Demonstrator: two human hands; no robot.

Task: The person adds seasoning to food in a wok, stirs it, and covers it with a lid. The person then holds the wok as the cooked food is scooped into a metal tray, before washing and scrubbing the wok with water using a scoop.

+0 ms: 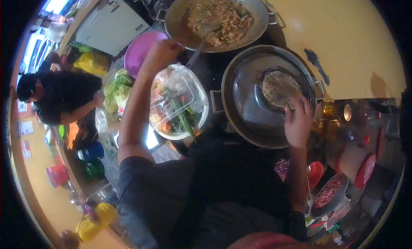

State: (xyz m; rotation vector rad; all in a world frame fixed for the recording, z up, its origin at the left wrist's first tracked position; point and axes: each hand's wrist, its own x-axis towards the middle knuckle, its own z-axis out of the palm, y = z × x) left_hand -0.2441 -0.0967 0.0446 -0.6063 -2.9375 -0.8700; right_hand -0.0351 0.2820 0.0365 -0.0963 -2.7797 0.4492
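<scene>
My left hand (165, 56) is raised over the edge of a purple basin (138, 51), close to a wide wok (174, 28) of cooked food in sauce. Its fingers are blurred, and I cannot make out anything in them. A ladle (198, 52) rests in that wok, its handle to the right of the hand. My right hand (299, 124) is over a second, dark wok (244, 116), with fingers apart. Its fingertips are by the lower edge of a round, brownish, crinkled disc (281, 88); whether they touch it I cannot tell.
A white tub (205, 107) holds green vegetables and clear plastic containers. Leafy greens (120, 92) lie left of it. Another person (68, 96) is at the left. At lower right are a pan of chopped meat (330, 193) and a red bowl (315, 172).
</scene>
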